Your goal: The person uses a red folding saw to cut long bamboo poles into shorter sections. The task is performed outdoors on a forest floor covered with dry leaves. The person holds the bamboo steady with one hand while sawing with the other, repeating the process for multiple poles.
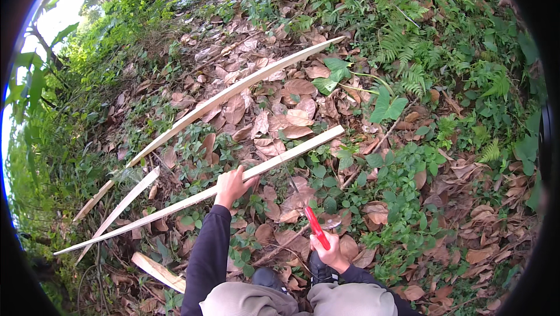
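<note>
A long, pale wooden strip (303, 146) runs from the lower left to the middle of the head view. My left hand (231, 186) is closed around it, a little right of its middle. In my right hand (330, 252) is a bladed tool with a red handle (315, 227), held low in front of my right knee. Its thin dark blade (293, 184) points up and left, toward the strip. The blade shows nearly edge-on, so its kind is unclear, and I cannot tell whether it touches the wood.
Beyond lies another long wooden strip (233, 90). At the left is a shorter strip (129, 199), crossed by the held one. A split wood piece (160, 271) rests beside my left sleeve. Dry leaves, ferns and low plants cover the ground around my shoes (322, 270).
</note>
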`<state>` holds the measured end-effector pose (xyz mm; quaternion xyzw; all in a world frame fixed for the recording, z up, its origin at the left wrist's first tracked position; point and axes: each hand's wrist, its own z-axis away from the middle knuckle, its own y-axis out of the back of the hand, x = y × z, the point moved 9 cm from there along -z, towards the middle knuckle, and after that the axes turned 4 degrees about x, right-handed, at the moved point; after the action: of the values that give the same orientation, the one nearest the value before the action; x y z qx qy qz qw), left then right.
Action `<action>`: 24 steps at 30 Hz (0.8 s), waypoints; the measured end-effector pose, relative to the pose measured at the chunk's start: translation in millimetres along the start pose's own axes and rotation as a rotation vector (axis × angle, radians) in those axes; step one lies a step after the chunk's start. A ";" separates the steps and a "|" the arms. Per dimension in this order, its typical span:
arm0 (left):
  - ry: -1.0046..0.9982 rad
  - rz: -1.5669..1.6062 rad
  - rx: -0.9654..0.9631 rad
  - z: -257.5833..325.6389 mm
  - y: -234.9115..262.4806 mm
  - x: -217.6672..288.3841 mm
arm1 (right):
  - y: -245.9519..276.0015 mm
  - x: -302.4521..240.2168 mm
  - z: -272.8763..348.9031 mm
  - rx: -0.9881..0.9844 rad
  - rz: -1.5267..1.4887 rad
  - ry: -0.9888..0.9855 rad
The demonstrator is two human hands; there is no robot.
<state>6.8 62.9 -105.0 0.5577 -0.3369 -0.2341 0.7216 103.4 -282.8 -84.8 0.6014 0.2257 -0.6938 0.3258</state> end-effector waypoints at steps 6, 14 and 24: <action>-0.146 0.123 0.358 -6.7 16.4 22.9 | 8.1 -27.6 -13.1 -0.054 0.197 0.121; -0.150 0.001 0.095 18.2 24.2 5.8 | 19.4 -75.6 9.1 0.020 0.186 0.298; -0.066 0.009 0.096 27.9 5.0 4.6 | 10.5 -38.8 -0.1 0.051 0.202 0.251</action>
<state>-11.3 42.8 -94.9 0.5824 -0.3737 -0.2327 0.6834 113.7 -282.9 -45.9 0.7110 0.1852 -0.5823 0.3480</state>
